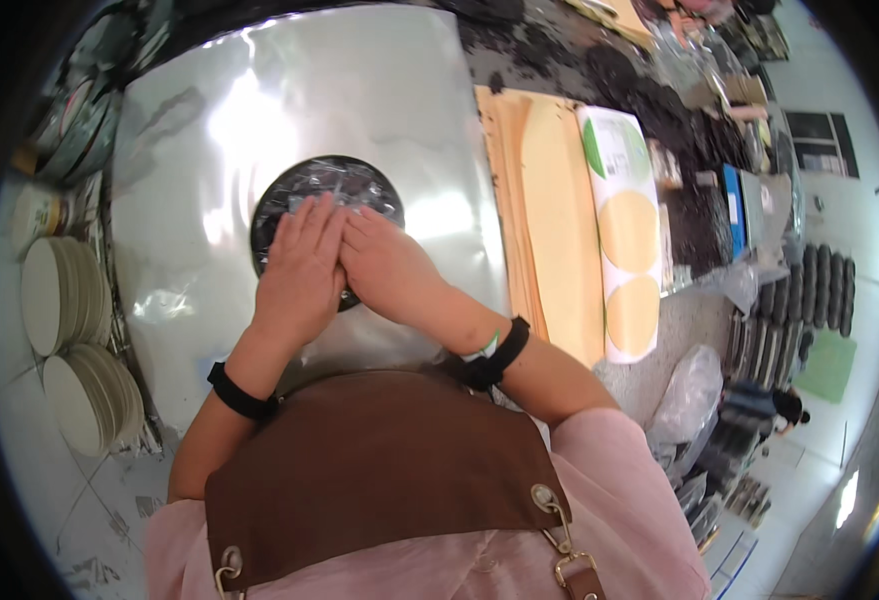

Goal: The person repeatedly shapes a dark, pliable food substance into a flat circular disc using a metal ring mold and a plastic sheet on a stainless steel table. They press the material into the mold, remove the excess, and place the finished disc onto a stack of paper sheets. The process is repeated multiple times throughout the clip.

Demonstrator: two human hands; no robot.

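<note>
A round black disc (338, 178) with a crinkled, glossy film-like top lies on the shiny metal sheet (379, 82) in front of me. My left hand (304, 262) rests flat on it, fingers extended and close together. Against it lies my right hand (379, 259), its fingertips touching the left hand near the disc's middle. Neither hand grips anything. Both palms and the part of the disc under them are hidden. Each forearm has a black band around it.
Right of the sheet lie tan paper sheets (559, 225) and a white strip (645, 277) with round stickers. Stacked pale discs (64, 296) stand at the left. Beyond are a blue box (734, 210), clear plastic bags (687, 397) and dark material (612, 75). Other people are in the background.
</note>
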